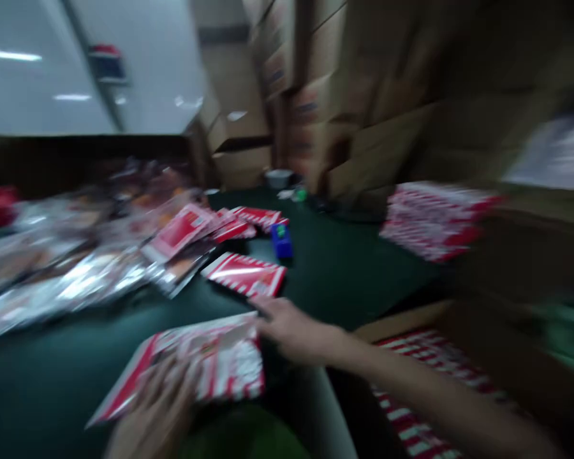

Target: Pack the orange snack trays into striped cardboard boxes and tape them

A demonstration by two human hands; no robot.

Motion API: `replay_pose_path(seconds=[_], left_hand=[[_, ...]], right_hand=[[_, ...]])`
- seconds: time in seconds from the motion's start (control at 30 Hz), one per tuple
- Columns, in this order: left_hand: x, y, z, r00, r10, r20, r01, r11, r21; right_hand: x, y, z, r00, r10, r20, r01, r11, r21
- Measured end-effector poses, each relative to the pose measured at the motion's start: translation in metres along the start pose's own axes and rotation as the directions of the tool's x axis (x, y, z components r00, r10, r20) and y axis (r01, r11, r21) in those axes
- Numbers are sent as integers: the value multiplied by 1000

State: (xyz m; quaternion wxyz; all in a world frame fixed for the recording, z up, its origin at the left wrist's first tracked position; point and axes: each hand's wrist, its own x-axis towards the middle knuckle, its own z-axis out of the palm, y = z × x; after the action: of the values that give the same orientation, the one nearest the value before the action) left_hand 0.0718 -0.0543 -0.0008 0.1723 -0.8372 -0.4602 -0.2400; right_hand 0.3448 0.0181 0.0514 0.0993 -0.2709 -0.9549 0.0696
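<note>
A red-and-white striped packet [220, 360] lies on the dark green table in front of me, blurred by motion. My left hand [155, 405] rests flat on its near left side with the fingers spread. At the packet's far right corner is my right hand [291, 325], a finger stretched out towards a smaller flat red-and-white packet [246, 274] and seeming to touch its near edge. The lower fingers of that hand overlap the striped packet's corner; whether they press on it I cannot tell.
Clear plastic bags [90, 274] pile up on the left, with more red packets [184, 229] beside them. A blue object [282, 241] sits near the middle. On the right, an open carton [411, 319] holds striped packets, below a striped stack [433, 220]. Cardboard boxes [316, 121] stand behind.
</note>
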Motion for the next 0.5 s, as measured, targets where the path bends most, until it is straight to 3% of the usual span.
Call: replay_pose_path(seconds=[0.1,0.17,0.2,0.23,0.3,0.33,0.37,0.4,0.43,0.5], left_hand=[[-28,4,-9,980,-64,190,73,996,-43],[-32,-9,-17,957,-211,199,240,962,-133],[-31,-20,-22,924,-342,170,368,916,-157],[-30,-31,-28,859,-492,142,510,844,-167],[-26,-52,-35,649,-743,164,760,624,-181],[-24,-59,-36,546,-807,228,837,512,-193],[-22,-62,-35,477,-822,312,878,430,-209],[-20,-63,-31,451,-803,389,892,391,-228],[-18,-62,-27,464,-764,448,886,391,-251],[-13,-60,-16,541,-686,487,841,463,-281]], right_hand=[[-12,23,5,989,145,18,-146,981,131],[1,28,12,989,129,75,-141,971,192],[12,24,15,989,102,109,-122,971,207],[25,17,19,985,77,154,-109,972,210],[52,-1,29,964,73,257,-125,973,193],[63,-7,35,946,90,311,-152,972,181],[73,-11,41,929,108,354,-179,969,172],[79,-11,48,915,122,384,-199,966,167],[82,-8,55,908,131,398,-211,964,163],[80,11,67,905,144,400,-221,964,152]])
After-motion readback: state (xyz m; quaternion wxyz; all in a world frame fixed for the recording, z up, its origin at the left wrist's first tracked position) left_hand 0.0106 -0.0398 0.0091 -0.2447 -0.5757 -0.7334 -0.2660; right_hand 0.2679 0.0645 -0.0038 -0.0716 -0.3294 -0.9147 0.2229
